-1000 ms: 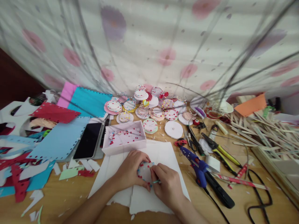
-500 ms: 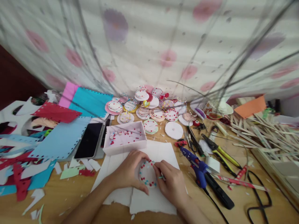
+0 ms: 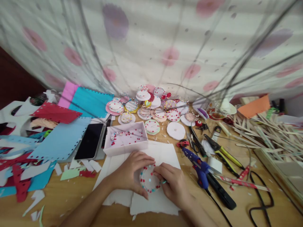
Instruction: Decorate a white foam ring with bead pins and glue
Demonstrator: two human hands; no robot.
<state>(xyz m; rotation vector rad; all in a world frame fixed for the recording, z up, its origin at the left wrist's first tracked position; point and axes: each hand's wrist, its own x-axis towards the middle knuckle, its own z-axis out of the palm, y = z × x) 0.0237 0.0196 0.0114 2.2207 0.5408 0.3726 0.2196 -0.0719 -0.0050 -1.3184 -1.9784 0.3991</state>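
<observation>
A round white paper disc point(image 3: 149, 181), edged with a ring of small red and blue beads, is between my hands above white paper sheets point(image 3: 163, 156). My left hand point(image 3: 129, 173) curves round its left side, fingers at the top edge and thumb at the bottom. At the right rim, my right hand point(image 3: 171, 181) pinches the edge with thumb and fingers, a ring-like green-blue band showing on one finger. A light blue dot shows on the middle of the disc. Just beyond my left hand stands a white open box point(image 3: 126, 150) with loose red and blue beads inside.
Several beaded discs point(image 3: 174, 115) and a plain white disc point(image 3: 176, 130) lie at the back. On the right are a blue glue gun point(image 3: 200, 168), pliers point(image 3: 221, 151), a black cable and wooden sticks point(image 3: 253, 129). A phone point(image 3: 90, 142) and coloured paper point(image 3: 63, 138) lie left.
The beaded disc has tilted and shifted slightly left and down, showing more of its face. My hands keep round it, with small shifts of the fingers.
</observation>
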